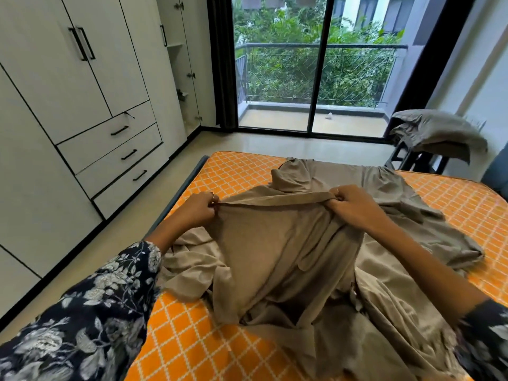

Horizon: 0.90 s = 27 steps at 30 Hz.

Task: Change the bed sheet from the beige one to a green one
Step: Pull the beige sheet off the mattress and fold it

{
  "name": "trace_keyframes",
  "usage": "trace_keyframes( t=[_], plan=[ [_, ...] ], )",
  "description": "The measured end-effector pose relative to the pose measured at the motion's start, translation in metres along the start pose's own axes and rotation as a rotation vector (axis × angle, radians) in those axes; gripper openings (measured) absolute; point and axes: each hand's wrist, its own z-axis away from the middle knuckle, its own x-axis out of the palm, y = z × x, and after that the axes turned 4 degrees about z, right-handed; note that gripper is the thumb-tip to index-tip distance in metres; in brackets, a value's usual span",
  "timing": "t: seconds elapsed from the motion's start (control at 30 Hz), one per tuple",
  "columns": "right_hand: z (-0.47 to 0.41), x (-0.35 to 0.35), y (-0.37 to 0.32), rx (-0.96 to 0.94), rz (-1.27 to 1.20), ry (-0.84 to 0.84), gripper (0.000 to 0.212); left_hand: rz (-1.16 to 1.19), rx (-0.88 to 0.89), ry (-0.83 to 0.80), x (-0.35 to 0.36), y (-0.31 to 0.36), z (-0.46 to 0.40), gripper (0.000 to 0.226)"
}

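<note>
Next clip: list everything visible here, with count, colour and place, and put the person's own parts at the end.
beige fabric bed sheet: one, beige, bunched on the mattress
orange diamond-patterned mattress: one, orange and white, bare
grey-beige pillow: one, on a dark stand, far right
white wardrobe with black handles: one, left wall
glass balcony sliding door: one, dark frame, far wall
left hand: grip on the sheet's edge
right hand: grip on the same edge
floral dark sleeves: two

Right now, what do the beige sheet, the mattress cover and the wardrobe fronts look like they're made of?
Beige sheet: thin woven cloth, likely cotton or a blend, slight sheen; drapes in soft folds.
Mattress cover: orange fabric with a white lattice pattern, looks quilted; fibre unclear.
Wardrobe fronts: pale matte panels, probably laminated board, with black bar handles.
Both the left hand and right hand pinch the sheet's edge.
</note>
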Motion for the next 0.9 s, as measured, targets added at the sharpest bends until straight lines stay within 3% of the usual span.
trace_keyframes(
  t=[0.07,0.13,0.2,0.27,0.4,0.47,0.53,0.6,0.67,0.77,0.83,0.9],
  plan=[
    [0.0,0.004,0.012,0.019,0.024,-0.048,0.036,0.262,-0.036,-0.01,0.002,-0.002,0.002,0.023],
    [0.0,0.006,0.027,0.085,0.048,-0.209,0.008,0.439,-0.114,0.055,0.003,-0.002,0.0,0.026],
    [0.003,0.004,0.041,0.127,0.118,-0.395,0.061,0.547,-0.215,0.194,-0.005,-0.012,-0.005,0.026],
    [0.005,-0.002,0.058,0.133,0.17,-0.427,0.068,0.691,-0.364,0.318,-0.025,-0.03,-0.006,0.026],
    [0.008,-0.014,0.09,0.206,0.262,-0.303,0.015,0.487,-0.514,0.574,-0.068,-0.057,0.008,0.023],
    [0.007,-0.013,0.096,0.231,0.252,-0.221,0.02,0.334,-0.465,0.585,-0.07,-0.044,0.009,0.03],
    [0.006,-0.005,0.091,0.227,0.206,-0.144,0.026,0.224,-0.309,0.439,-0.058,-0.02,0.007,0.033],
    [0.003,0.005,0.071,0.179,0.117,-0.095,0.024,0.17,-0.133,0.191,-0.033,0.012,0.005,0.03],
    [0.002,0.019,0.047,0.114,0.021,-0.116,0.008,0.08,0.132,-0.015,-0.001,0.05,0.009,0.043],
    [0.004,0.037,0.011,-0.017,-0.127,-0.183,0.011,0.049,0.368,-0.186,0.037,0.094,0.013,0.063],
    [0.007,0.042,-0.002,-0.086,-0.238,-0.19,0.014,0.05,0.415,-0.26,0.044,0.109,0.009,0.047],
    [0.008,0.038,-0.001,-0.108,-0.301,-0.191,0.014,0.025,0.463,-0.318,0.04,0.114,0.008,0.013]
  ],
)
